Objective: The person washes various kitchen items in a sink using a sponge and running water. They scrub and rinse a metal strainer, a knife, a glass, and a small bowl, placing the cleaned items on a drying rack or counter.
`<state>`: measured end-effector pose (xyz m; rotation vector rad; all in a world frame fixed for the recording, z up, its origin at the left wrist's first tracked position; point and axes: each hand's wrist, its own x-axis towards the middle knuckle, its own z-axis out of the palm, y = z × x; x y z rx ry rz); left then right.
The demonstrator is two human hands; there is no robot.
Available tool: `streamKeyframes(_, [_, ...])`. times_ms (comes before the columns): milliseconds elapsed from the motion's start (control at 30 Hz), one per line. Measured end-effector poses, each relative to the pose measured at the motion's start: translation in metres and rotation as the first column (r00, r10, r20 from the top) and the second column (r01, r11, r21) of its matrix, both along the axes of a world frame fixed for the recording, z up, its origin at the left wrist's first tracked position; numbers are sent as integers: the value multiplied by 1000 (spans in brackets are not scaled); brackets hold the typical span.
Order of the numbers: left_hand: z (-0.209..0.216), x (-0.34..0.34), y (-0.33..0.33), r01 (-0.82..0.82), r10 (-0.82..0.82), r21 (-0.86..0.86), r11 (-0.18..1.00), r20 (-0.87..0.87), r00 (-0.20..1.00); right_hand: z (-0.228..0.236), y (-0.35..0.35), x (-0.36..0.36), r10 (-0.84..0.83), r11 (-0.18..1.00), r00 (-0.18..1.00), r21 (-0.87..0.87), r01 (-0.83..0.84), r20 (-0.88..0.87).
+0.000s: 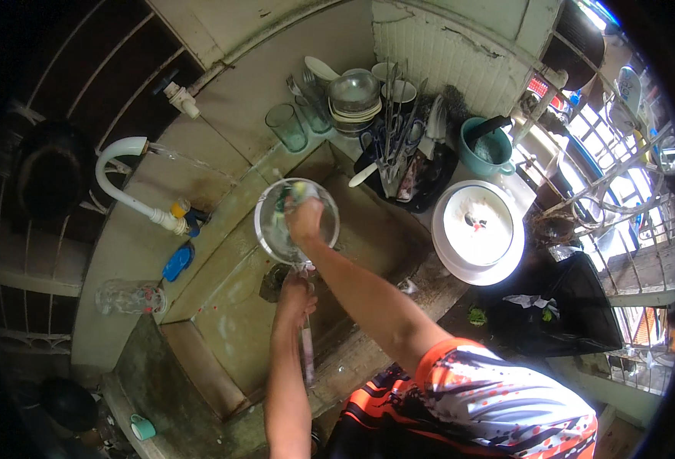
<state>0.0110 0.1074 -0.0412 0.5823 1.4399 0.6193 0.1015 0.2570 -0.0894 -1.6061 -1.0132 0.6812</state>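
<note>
A round, shiny metal pan (261, 222) with a long handle (308, 356) is held over the sink (238, 325). My left hand (298, 298) is closed round the handle near the bowl. Inside the pan, my right hand (304, 218) presses a green and yellow sponge (301, 188) against the surface; its fingers are partly hidden and slightly blurred. Beneath the pan's near edge, the dark drain (272, 283) partly shows. From the white curved faucet (115, 164), a thin stream of water runs to the right, behind the pan.
Glasses (286, 128), stacked bowls (354, 96) and a cutlery holder with knives and scissors (391, 153) crowd the back ledge. On the right stand a teal pot (484, 149) and stacked white dishes (479, 229). A blue brush (177, 262) and a clear jar (127, 297) lie left.
</note>
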Motion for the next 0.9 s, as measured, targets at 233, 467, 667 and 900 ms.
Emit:
streamKeyframes(233, [0, -2, -3, 94, -88, 59, 994, -97, 991, 7, -14, 9, 286, 946, 947, 112, -303, 145])
streamKeyframes(467, [-45, 10, -1, 181, -114, 129, 975, -410, 905, 1, 6, 4, 0, 1000, 1000, -3, 0, 15])
streamKeyframes(667, [-77, -32, 9, 411, 272, 454, 790, -862, 429, 14, -5, 55, -90, 989, -33, -86, -118, -995])
streamKeyframes(900, [-29, -42, 5, 396, 136, 371, 840, -850, 509, 18, 4, 81, 297, 822, 232, 124, -556, -926])
